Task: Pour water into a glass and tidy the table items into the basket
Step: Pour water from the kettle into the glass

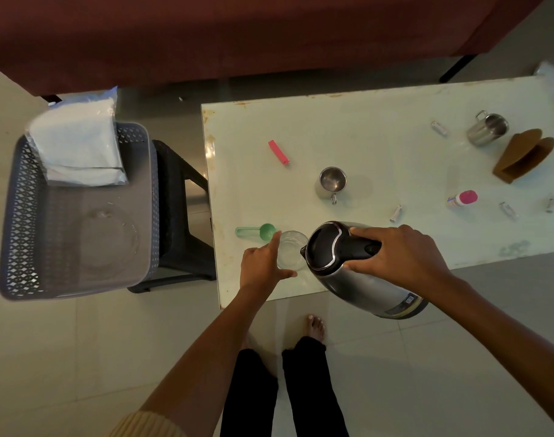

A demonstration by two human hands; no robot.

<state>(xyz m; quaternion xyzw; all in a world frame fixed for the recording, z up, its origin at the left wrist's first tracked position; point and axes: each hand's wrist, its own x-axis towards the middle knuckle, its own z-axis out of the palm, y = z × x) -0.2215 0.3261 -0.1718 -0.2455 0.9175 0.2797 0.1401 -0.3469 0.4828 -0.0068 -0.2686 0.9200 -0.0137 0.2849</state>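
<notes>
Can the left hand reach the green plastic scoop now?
Probably yes: the green plastic scoop lies just beyond the left hand, unobstructed, but that hand steadies the clear glass.

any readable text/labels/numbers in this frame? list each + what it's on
None can be read.
Kettle: a label patch near its base, too small and blurred.
Pink-capped bottle: label print, blurred.
Small white tubes on the table: faint markings, unreadable.
White packet in the basket: no print visible.
</notes>
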